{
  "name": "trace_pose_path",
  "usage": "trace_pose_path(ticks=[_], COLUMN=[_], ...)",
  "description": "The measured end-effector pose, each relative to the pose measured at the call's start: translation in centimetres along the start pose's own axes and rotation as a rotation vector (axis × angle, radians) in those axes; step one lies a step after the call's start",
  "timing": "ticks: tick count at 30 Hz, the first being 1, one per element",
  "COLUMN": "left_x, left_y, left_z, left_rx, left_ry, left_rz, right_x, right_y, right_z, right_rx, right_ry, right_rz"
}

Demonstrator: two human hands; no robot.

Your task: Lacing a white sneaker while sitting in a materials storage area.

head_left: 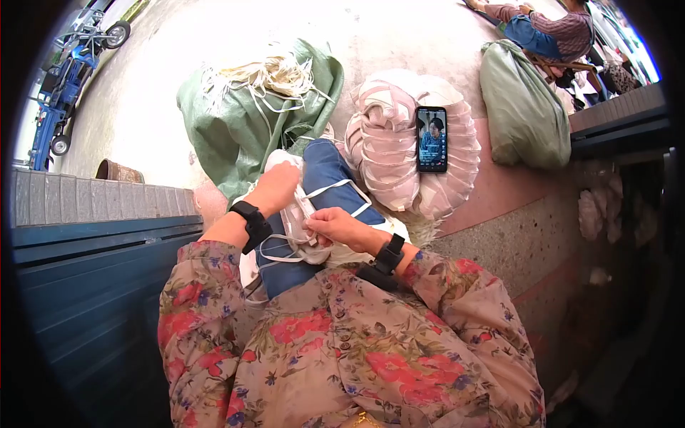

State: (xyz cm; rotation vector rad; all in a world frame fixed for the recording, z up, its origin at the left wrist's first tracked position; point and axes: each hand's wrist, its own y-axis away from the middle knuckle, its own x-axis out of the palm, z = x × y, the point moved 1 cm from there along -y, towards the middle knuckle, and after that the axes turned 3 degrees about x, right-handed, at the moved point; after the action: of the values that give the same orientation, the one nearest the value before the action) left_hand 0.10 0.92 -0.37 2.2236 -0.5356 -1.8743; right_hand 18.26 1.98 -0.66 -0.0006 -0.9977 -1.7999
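Left hand [280,185] curled closed over far end of pink upper [294,220]; right hand [337,225] pinching its near edge. Upper on lap [331,167]. Loose lace [332,187] might snag on knee, tugging work crooked; bump might slide phone [432,139] off stacks [389,160]. Count: two hands, one held upper, one phone, two stacks, two green sacks [524,107].

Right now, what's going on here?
A person in a floral jacket has both hands at a pale piece over their lap. The right hand pinches its nearer part; the left hand is at its far end, fingertips hidden. Ahead, a tangle of cream strips lies on a green sack. To its right, a phone rests on a pale pink bundle.
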Motion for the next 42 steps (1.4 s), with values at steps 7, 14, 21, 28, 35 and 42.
trace_pose_path(ticks=[7, 14, 21, 28, 35, 42], left_x=[0.5, -1.6, -2.0, -1.9, -2.2, -1.4], left_y=[0.4, -0.2, 0.1, -1.3, -2.1, -2.2], left_z=[1.4, 1.3, -0.9, -1.6, -1.4, -1.6], left_rx=[-0.110, -0.052, 0.032, -0.050, 0.000, 0.076], left_ry=[0.349, 0.395, -0.101, -0.054, -0.043, 0.037], left_rz=[-0.188, 0.016, -0.050, 0.103, 0.182, 0.175], right_x=[0.5, 0.2, 0.4, 0.4, 0.6, 0.9], right_y=[0.1, 0.2, 0.0, 0.0, 0.1, 0.1], right_z=[0.1, -0.3, -0.5, -0.6, -0.7, -0.8], right_rx=[-0.007, 0.004, -0.011, -0.010, -0.062, -0.077], right_ry=[0.023, 0.014, 0.025, 0.043, 0.086, 0.134], right_rz=[0.014, -0.011, -0.005, -0.024, -0.025, -0.027])
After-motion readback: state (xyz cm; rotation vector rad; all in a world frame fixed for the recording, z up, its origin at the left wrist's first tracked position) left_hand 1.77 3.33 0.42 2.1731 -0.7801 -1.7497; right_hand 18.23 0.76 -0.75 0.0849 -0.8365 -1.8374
